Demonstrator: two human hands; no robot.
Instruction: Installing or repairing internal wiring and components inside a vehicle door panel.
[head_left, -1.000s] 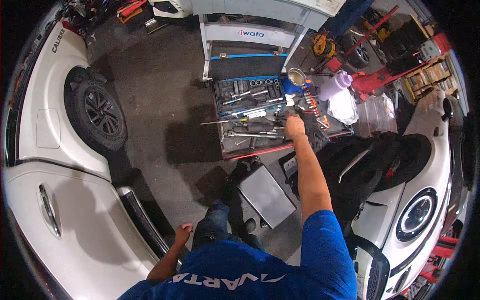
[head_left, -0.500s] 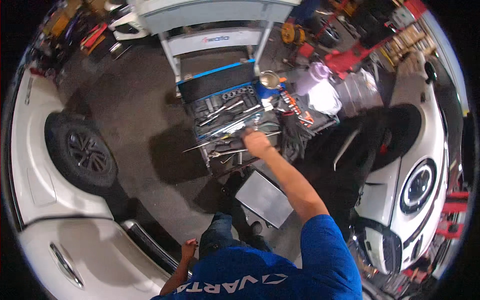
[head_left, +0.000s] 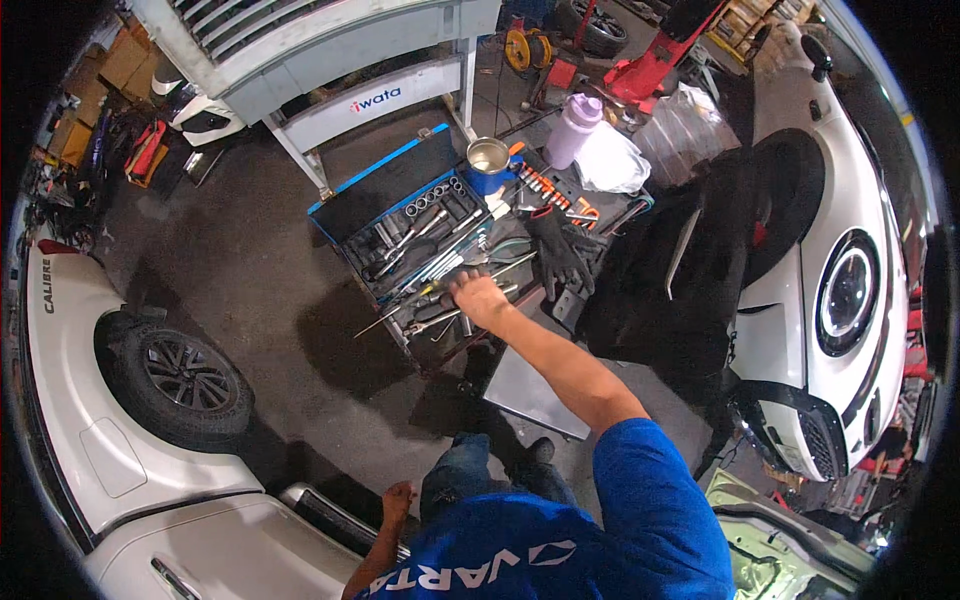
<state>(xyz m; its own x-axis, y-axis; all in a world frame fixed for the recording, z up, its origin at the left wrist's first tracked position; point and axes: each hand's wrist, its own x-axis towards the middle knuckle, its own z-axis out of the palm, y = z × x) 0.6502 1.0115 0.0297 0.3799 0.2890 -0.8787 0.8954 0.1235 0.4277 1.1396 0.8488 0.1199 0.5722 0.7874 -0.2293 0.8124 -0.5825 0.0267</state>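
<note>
My right hand [head_left: 476, 300] reaches into a tool tray [head_left: 376, 163], its fingers curled around something dark that I cannot make out, among screwdrivers [head_left: 445, 262] and wrenches. A row of sockets [head_left: 425, 203] lies above it; pliers [head_left: 508, 249] and a black glove [head_left: 558, 255] lie to its right. Behind these are a steel cup [head_left: 488, 158], orange-handled pieces [head_left: 540, 188], a lilac bottle [head_left: 572, 131] and a white cloth [head_left: 610, 165]. My left hand [head_left: 398, 500] hangs low by my leg with curled fingers; whether it holds anything is unclear.
A white pickup [head_left: 90, 400] flanks me on the left, another white car [head_left: 850, 400] on the right. A metal panel [head_left: 525, 390] rests below the tray. A grey-white stand [head_left: 330, 120] rises behind it, with a red lift [head_left: 655, 60] and hose reel [head_left: 528, 48] beyond.
My right hand has moved leftward over the tools. The view has turned, so the tray, stand and bottle now appear farther left.
</note>
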